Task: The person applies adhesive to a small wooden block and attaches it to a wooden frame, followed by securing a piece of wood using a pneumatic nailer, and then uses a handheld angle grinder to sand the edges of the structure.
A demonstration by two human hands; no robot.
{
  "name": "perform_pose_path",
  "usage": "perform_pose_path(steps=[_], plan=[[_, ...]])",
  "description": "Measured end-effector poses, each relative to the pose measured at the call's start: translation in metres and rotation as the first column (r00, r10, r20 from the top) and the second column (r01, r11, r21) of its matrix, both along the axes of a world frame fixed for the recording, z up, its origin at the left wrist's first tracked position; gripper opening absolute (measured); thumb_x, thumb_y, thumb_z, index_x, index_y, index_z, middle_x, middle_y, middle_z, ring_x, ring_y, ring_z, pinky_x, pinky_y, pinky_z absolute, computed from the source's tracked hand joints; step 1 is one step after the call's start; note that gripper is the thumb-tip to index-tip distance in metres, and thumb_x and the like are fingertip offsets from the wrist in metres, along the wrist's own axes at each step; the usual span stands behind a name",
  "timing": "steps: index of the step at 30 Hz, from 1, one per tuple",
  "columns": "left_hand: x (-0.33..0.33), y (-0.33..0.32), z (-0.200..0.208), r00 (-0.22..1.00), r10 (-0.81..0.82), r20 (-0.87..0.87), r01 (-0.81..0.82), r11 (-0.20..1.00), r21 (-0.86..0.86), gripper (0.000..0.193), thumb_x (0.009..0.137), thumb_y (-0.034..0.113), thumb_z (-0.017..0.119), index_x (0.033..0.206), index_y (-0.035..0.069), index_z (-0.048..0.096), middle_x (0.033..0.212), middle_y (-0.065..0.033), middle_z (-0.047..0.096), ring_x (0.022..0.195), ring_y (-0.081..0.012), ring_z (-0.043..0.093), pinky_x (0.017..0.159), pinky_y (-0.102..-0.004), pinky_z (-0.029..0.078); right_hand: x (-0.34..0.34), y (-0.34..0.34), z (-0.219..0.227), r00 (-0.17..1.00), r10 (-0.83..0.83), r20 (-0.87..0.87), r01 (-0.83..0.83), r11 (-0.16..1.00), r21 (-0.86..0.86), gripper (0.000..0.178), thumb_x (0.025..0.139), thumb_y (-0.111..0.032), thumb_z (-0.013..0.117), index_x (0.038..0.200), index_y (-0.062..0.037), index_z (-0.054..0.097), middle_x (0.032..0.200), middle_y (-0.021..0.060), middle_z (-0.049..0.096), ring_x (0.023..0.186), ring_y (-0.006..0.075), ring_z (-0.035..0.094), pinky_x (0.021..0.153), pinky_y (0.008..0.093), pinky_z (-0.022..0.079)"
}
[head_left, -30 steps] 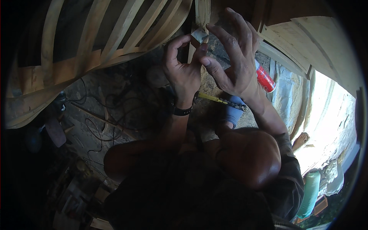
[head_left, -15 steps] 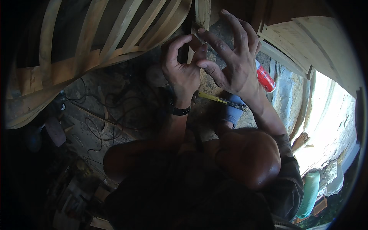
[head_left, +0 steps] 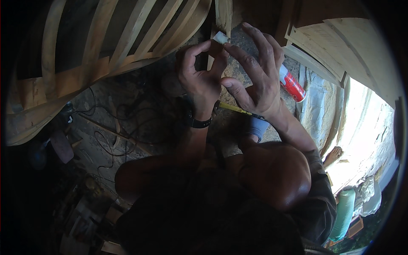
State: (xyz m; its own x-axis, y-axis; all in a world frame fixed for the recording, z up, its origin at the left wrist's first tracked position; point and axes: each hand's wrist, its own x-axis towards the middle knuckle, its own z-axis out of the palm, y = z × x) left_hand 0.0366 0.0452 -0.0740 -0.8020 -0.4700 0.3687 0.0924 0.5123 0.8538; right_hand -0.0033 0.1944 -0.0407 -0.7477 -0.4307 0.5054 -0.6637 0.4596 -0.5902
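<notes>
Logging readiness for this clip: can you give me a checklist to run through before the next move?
1. Small pale piece gripped by the left hand: ok, seemingly pinched between thumb and index finger.
2. Piece fully visible: not ok, fingers cover part.
3. Index finger of the right hand touching it: cannot tell.
4. Right thumb clear of it: ok.
5. Red-and-white can unheld: ok.

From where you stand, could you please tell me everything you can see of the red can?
The can is a slim cylinder, mostly red with pale markings, its upper end white, apparently smooth painted metal. It appears to lie on its side, aslant, a pale rim at its lower end, just right of the right hand, which may hide some of it. Whether they touch is unclear.
</notes>
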Motion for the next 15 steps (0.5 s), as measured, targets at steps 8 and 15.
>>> perform_pose_path(steps=[8, 15], plan=[[-0.003, 0.003, 0.010, 0.997, -0.075, 0.027, 0.060, 0.929, 0.364, 0.035, 0.086, 0.008, 0.083, 0.116, 0.002, 0.065, 0.107, -0.0065, 0.071, 0.099, -0.0162, 0.065, 0.090, -0.0343, 0.051, -0.007, 0.004, -0.008, 1.000, 0.009, 0.024, -0.004, 0.980, -0.197, 0.052, 0.090, -0.042, 0.075, 0.126, -0.0051, 0.066, 0.144, 0.0212, 0.052, 0.124, 0.0390, 0.049, 0.106, 0.0476, 0.037], [-0.003, -0.002, 0.004, 0.962, -0.202, -0.184, 0.261, 0.482, 0.836, 0.032, 0.103, 0.021, 0.064, 0.129, 0.004, 0.058, 0.127, -0.0072, 0.062, 0.124, -0.0183, 0.056, 0.113, -0.0382, 0.039, 0.014, -0.003, -0.020, 0.491, 0.505, 0.710, 0.253, 0.697, -0.671, 0.066, 0.097, -0.032, 0.069, 0.150, -0.0014, 0.046, 0.148, 0.0188, 0.049, 0.132, 0.0246, 0.047, 0.106, 0.0390, 0.041]])
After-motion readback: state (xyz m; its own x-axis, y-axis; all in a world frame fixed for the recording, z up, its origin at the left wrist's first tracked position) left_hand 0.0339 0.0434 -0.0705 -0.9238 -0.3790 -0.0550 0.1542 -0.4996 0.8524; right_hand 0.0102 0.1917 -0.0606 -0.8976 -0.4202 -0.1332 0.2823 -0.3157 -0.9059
